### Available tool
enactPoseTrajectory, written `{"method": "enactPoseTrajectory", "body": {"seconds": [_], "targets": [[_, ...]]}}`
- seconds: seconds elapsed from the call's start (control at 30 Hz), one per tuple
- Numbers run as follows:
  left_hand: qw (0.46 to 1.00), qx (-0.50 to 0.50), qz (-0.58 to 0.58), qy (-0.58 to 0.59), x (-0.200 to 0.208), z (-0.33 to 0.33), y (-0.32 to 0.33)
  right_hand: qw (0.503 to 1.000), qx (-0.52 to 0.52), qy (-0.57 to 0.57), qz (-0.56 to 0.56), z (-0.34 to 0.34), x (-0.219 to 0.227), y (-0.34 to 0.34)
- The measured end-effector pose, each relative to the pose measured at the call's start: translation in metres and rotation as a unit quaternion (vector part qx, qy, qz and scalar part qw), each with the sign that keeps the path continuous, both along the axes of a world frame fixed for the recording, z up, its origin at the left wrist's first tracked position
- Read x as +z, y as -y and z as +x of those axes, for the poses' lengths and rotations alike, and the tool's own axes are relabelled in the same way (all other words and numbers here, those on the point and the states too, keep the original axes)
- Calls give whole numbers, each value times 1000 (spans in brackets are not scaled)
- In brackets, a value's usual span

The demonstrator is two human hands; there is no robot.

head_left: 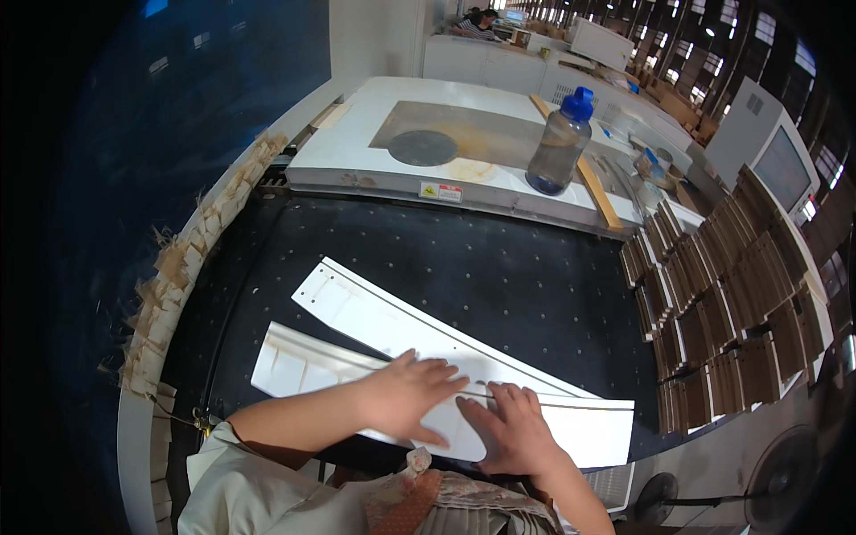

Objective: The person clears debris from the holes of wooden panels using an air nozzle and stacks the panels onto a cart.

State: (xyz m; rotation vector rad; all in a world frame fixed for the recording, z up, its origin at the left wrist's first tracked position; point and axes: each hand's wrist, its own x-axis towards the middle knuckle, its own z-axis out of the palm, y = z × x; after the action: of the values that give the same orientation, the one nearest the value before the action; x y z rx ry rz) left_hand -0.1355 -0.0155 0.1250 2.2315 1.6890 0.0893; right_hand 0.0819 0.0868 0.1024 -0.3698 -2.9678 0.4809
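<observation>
Two long white panels lie on a black table top [553, 285] dotted with small studs. The farther panel [383, 312] slants from upper left to lower right, with small dark holes at its left end. The nearer panel [580, 432] runs along the front edge, with a dark groove near its far edge; my hands and left forearm cover its middle. My left hand [406, 397] rests over this nearer panel, fingers spread. Beside it, my right hand [517, 432] touches the same panel, thumb apart from the other fingers. Neither hand grips anything.
Stacked narrow boards [722, 303] stand along the right side. Behind the table top is a white machine bed [330, 152] carrying a blue-capped water bottle [559, 143] and a wooden strip [597, 192]. A ragged brush-like strip [183, 259] lines the left. A person [479, 25] sits far back.
</observation>
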Motion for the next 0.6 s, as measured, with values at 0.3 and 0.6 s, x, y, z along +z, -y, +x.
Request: {"method": "enactPoseTrajectory", "body": {"seconds": [0.3,0.6], "targets": [[995,-7,72,-66,-32,-43,-69,997,-46,-50,43,-53,-10,-72],[999,22,29,-2,-90,-87,-146,992,-118,27,16,-104,-43,-137]]}}
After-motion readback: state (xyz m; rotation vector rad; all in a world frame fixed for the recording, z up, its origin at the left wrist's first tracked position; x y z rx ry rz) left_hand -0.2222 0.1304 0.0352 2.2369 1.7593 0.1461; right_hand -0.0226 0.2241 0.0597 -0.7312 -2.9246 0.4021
